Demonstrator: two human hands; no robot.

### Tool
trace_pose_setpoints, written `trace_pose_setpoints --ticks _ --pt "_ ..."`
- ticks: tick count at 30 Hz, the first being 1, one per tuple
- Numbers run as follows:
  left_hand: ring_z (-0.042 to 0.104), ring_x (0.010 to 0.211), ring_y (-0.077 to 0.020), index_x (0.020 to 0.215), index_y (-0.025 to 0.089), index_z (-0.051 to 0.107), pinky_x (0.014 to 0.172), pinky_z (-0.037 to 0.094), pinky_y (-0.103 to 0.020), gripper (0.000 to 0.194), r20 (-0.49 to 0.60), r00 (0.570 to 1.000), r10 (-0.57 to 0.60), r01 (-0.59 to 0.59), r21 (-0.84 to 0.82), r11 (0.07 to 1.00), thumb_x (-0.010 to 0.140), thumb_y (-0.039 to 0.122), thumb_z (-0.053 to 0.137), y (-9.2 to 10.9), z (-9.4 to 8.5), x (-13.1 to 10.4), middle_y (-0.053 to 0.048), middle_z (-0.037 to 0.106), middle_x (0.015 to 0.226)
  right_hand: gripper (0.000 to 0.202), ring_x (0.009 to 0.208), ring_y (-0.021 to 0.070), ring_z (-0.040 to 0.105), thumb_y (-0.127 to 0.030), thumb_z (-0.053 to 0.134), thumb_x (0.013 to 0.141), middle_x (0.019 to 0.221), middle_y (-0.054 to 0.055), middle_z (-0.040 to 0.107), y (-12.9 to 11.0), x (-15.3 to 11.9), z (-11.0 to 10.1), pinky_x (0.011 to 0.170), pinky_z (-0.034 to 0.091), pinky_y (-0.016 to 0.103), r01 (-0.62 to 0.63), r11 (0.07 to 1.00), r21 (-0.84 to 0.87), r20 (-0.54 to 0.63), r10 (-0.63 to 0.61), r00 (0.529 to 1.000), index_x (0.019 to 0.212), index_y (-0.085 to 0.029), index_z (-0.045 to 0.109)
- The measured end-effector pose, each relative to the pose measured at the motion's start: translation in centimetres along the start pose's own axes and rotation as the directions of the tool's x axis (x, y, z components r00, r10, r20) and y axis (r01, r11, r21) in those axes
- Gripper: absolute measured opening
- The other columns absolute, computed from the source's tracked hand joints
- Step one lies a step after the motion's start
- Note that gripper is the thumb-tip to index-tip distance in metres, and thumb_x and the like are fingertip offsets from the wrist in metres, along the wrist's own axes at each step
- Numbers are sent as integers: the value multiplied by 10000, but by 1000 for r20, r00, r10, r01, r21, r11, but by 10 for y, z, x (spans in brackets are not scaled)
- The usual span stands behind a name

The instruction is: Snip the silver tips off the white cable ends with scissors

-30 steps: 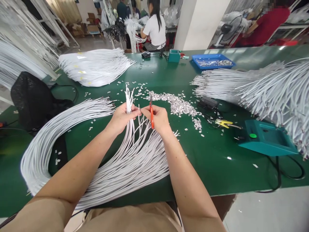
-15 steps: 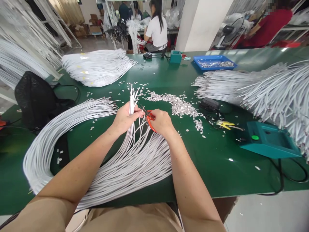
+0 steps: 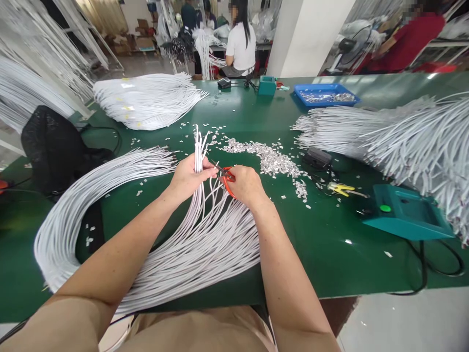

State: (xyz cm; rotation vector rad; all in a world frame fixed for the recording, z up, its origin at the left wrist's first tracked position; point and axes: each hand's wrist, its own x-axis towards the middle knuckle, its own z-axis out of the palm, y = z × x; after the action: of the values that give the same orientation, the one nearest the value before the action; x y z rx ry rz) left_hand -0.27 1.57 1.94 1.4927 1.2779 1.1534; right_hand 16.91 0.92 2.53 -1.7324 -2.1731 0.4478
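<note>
My left hand is closed around a small bunch of white cables, whose ends stick up above the fingers. In my right hand is a pair of cutting pliers with orange-red handles. The dark jaws point left and lie close to my left fingertips, at a cable end; whether they touch it I cannot tell. From the held bunch the cables run down into a large curved bundle of white cables, spread under my forearms and looping round to the left.
Small white scraps are strewn beyond my hands. To the right are yellow-handled pliers, a teal machine and a cable pile. Further back lie another white bundle and a blue tray. A person in white sits beyond the table.
The held bunch has tilted and shifted slightly left with my left hand. The plier jaws show a little more clearly beside the fingertips. The grips of both hands stay the same.
</note>
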Motion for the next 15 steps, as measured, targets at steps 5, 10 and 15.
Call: trace_pose_setpoints --ticks 5,10,15 --pt "693 721 -172 816 188 518 671 483 -285 253 22 1000 -20 22 -102 995 703 260 733 -4 3 1 8 681 772 235 638 143 494 -345 581 838 733 47 621 7 2 3 562 295 274 -3 996 93 -12 4 1000 678 -179 621" --pt "680 721 -162 827 184 530 730 517 -314 271 11 1000 27 -26 -116 993 700 276 750 -4 4 0 31 627 758 152 672 136 542 -308 625 773 771 24 674 9 4 3 636 397 272 -33 817 576 -117 122 986 732 -175 684" --pt "657 750 -167 865 190 557 769 498 -331 291 1 999 40 -40 -2 999 674 264 763 -3 4 -2 16 666 799 195 749 144 601 -351 692 716 819 21 713 -2 6 8 747 461 291 49 428 902 -131 165 978 799 -185 750"
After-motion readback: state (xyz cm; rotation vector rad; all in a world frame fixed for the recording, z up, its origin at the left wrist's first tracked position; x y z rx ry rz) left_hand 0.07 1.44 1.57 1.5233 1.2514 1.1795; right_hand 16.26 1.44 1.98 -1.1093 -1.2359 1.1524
